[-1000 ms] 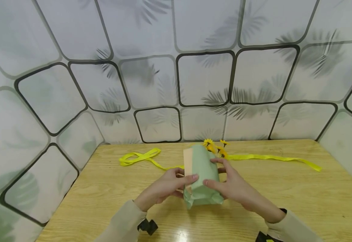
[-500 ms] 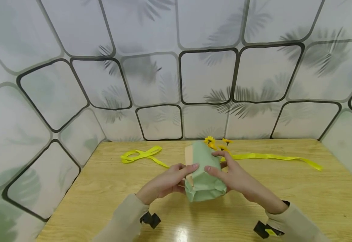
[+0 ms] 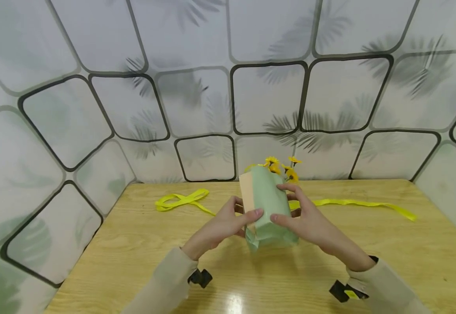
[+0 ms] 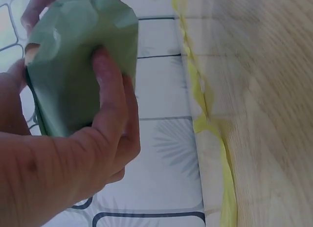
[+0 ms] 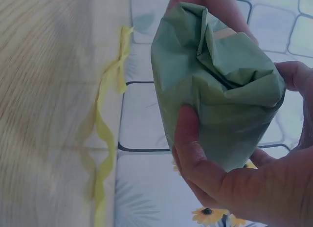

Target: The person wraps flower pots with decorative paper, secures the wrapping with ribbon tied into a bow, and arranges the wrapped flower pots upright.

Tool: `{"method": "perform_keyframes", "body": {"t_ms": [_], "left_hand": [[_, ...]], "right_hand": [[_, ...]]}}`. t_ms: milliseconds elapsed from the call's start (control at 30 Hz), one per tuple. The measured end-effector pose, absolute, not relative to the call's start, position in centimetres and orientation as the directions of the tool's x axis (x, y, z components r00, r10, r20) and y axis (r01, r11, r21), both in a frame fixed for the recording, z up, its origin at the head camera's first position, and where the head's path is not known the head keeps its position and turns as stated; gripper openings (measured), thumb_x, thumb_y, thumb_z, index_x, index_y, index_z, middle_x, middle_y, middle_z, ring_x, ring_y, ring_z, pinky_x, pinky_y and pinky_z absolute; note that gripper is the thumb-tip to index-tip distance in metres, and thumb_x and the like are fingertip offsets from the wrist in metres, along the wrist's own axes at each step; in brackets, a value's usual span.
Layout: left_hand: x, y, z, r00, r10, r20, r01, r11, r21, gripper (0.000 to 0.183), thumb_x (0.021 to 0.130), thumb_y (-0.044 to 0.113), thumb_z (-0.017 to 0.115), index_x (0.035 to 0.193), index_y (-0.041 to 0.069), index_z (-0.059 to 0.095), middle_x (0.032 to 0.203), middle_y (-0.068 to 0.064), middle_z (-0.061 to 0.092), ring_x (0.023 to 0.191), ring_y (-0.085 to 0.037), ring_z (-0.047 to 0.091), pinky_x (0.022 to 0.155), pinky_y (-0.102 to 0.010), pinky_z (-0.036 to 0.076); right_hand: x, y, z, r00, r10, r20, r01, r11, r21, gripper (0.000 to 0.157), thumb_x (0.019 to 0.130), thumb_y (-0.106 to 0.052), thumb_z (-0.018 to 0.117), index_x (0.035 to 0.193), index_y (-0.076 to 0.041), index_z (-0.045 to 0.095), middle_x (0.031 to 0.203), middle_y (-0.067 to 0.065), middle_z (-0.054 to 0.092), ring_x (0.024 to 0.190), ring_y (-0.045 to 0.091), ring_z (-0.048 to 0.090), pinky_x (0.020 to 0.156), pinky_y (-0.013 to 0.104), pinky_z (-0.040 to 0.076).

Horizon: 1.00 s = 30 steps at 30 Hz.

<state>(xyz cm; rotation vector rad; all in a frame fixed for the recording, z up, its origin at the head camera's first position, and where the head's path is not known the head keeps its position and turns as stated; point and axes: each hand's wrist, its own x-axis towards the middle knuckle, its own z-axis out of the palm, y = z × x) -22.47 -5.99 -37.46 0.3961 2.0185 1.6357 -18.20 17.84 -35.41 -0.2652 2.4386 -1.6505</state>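
Note:
A bouquet wrapped in pale green paper is held between both hands above the table, its folded bottom toward me. Yellow flowers stick out of its far end. My left hand grips the left side, thumb on top beside a peach-coloured paper edge. On the right side my right hand grips the wrap, with its thumb on the front. In the right wrist view the crumpled, tucked base of the wrap shows close up.
Behind the bouquet a yellow ribbon lies across the wooden table, with a loop of it at the left. A patterned cloth wall stands at the table's far edge.
Both hands have raised the wrapped bouquet and tipped it up, so its flowers now stand higher against the wall. The ribbon has stayed in place.

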Motion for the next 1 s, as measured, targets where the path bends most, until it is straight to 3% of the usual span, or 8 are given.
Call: {"method": "perform_keyframes", "body": {"t_ms": [133,367,667,800,967,1000], "left_hand": [[-23.5,-6.2,-37.9,-0.862,0.47,-0.193,-0.064,0.277,0.959,0.076,0.096,0.052,0.066,0.143,-0.001,0.038,0.137,-0.021,0.05,0.102,-0.025,0.068,0.084,-0.041,0.062],[-25.8,-7.0,-40.0,-0.87,0.415,-0.267,-0.138,0.316,0.939,0.086,0.096,0.056,0.065,0.149,-0.006,0.038,0.132,-0.02,0.061,0.104,-0.025,0.07,0.09,-0.043,0.061],[-26.7,-7.1,-41.4,-0.866,0.386,-0.317,-0.169,0.372,0.913,0.088,0.096,0.057,0.064,0.149,-0.008,0.037,0.131,-0.021,0.062,0.104,-0.025,0.072,0.088,-0.042,0.062],[-26.6,-6.9,-41.3,-0.872,0.379,-0.309,-0.154,0.387,0.909,0.091,0.096,0.059,0.063,0.149,-0.009,0.035,0.129,-0.021,0.062,0.099,-0.024,0.073,0.086,-0.041,0.062],[-26.3,-6.6,-41.4,-0.88,0.356,-0.315,-0.163,0.396,0.903,0.094,0.094,0.062,0.065,0.149,-0.007,0.034,0.128,-0.02,0.061,0.097,-0.021,0.071,0.085,-0.039,0.062],[-26.3,-6.5,-41.4,-0.881,0.352,-0.316,-0.166,0.395,0.904,0.094,0.093,0.062,0.065,0.149,-0.006,0.034,0.128,-0.02,0.061,0.098,-0.021,0.071,0.086,-0.039,0.062]], "right_hand": [[-20.0,17.6,-36.6,-0.965,-0.259,-0.043,-0.054,0.353,-0.934,0.078,0.097,-0.034,0.071,0.16,-0.026,0.024,0.16,0.025,0.027,0.116,0.039,0.061,0.08,0.042,0.061],[-23.1,16.4,-39.9,-0.958,-0.26,-0.123,0.026,0.349,-0.937,0.08,0.1,-0.041,0.066,0.162,-0.023,0.021,0.161,0.026,0.026,0.137,0.046,0.048,0.09,0.048,0.059],[-24.1,15.9,-41.2,-0.94,-0.267,-0.21,0.101,0.371,-0.923,0.08,0.101,-0.046,0.062,0.164,-0.023,0.018,0.161,0.028,0.029,0.14,0.047,0.046,0.097,0.054,0.055],[-24.5,16.8,-41.0,-0.93,-0.297,-0.218,0.093,0.383,-0.919,0.084,0.1,-0.051,0.061,0.165,-0.023,0.014,0.161,0.03,0.029,0.132,0.045,0.055,0.087,0.049,0.06],[-24.9,18.8,-41.2,-0.954,-0.245,-0.173,0.037,0.477,-0.878,0.085,0.103,-0.054,0.053,0.164,-0.011,0.012,0.157,0.035,0.033,0.103,0.037,0.072,0.075,0.043,0.064],[-25.0,19.3,-41.3,-0.96,-0.236,-0.149,-0.001,0.537,-0.844,0.083,0.105,-0.051,0.053,0.163,-0.006,0.015,0.156,0.036,0.035,0.105,0.039,0.071,0.079,0.046,0.063]]}}
